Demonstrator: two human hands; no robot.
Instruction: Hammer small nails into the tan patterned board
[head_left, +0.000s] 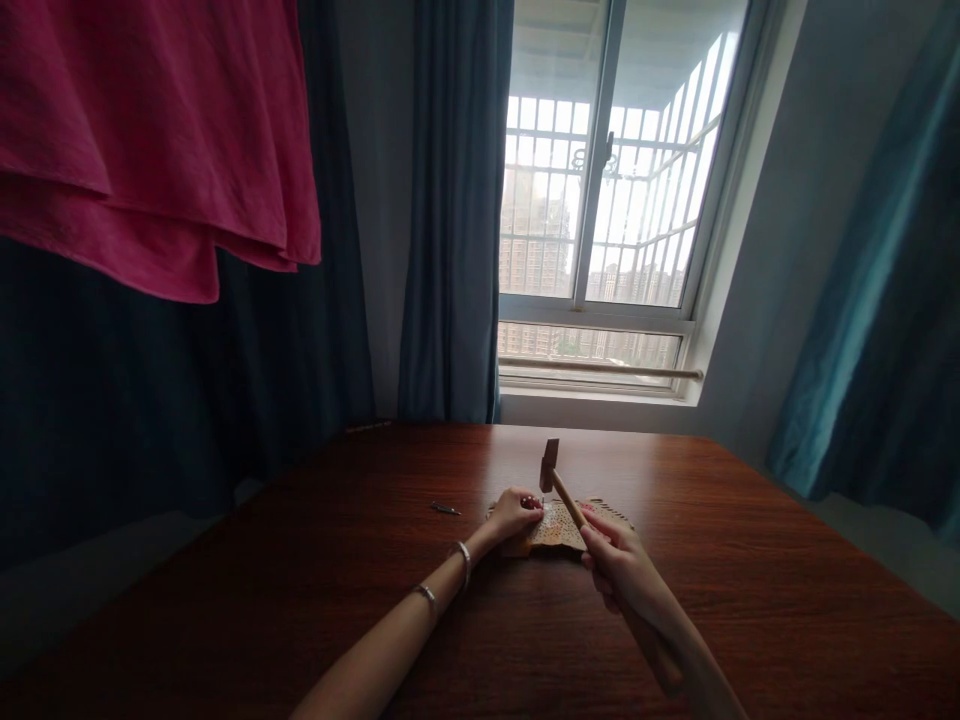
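My right hand (615,560) is wrapped around the wooden handle of a hammer (568,498). The hammer's head is raised, tilted, above a tan board (559,535) covered in small dark dots or holes, with a toothed far edge. My left hand (515,512) rests at the board's left side, its fingers pinched together. A thin, nail-like pin (543,502) stands at those fingertips, too small to make out well. Hammer head and pin are apart. Two bracelets (463,562) circle my left forearm and wrist. Part of the board is hidden behind both hands.
A small dark pen-like tool (445,508) lies on the brown wooden table (300,600), left of my left hand. Blue curtains (450,250) and a barred window (592,230) stand behind the table. A pink cloth (150,140) hangs at the upper left.
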